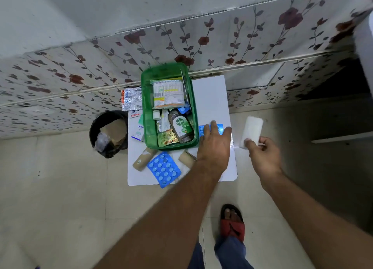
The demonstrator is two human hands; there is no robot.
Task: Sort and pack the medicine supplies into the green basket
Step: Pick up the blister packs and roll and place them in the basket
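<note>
The left hand (215, 145) lies flat at mid-frame with fingers spread over a small blue blister strip (211, 129), pressing on it just right of the green basket (192, 115) — its grip is not closed, and whether the fingertips have hooked the strip's edge cannot be told. The right hand (262, 151), lower right of centre, has its grip pinched on the bottom end of a white gauze roll (251, 131), held up off the tabletop.

To do this step well, I would slide the strip toward the tabletop edge or curl a fingertip under it, since a flat foil card is hard to lift straight up. Then drop it along the basket's right wall beside the Dettol bottle (180, 127), where a gap shows; the roll could follow on top.

The basket sits at the upper middle of a small white tabletop (212, 95), already holding the bottle, a cotton-bud pack (168, 94) and sachets. Outside it lie a large blue blister card (163, 168), two tan bandage rolls (142, 160) and some packets at its left. Around it — pale floor tiles, a flowered tile wall across the top, and a black bin (109, 133) at the left.
</note>
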